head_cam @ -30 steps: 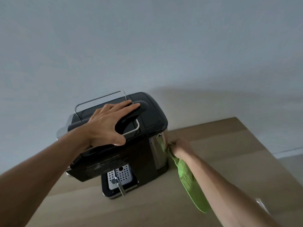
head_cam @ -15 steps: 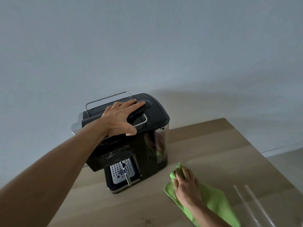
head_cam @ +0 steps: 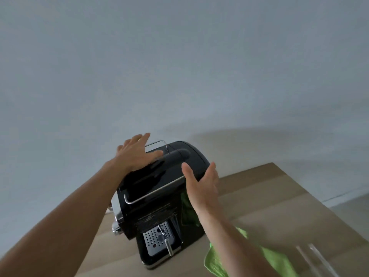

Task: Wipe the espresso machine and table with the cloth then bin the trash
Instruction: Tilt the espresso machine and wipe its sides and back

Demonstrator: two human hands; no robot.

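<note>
A black espresso machine (head_cam: 159,188) with a chrome rail on top and a perforated drip tray stands on the wooden table (head_cam: 279,196). My left hand (head_cam: 137,152) is spread open over the machine's top left, fingers apart. My right hand (head_cam: 201,182) is open at the machine's upper right edge, palm toward its side, holding nothing. The green cloth (head_cam: 273,258) lies flat on the table to the right of the machine, partly hidden under my right forearm. Its colour reflects in the machine's shiny side.
A plain grey wall fills the background. A clear, thin transparent item (head_cam: 315,258) lies on the table at the lower right, its shape hard to tell. The table's far edge runs behind the machine, with floor at the far right.
My right hand let go of the cloth on the table and rose to the machine's right side. My left hand lifted and slid toward the top's left rear.
</note>
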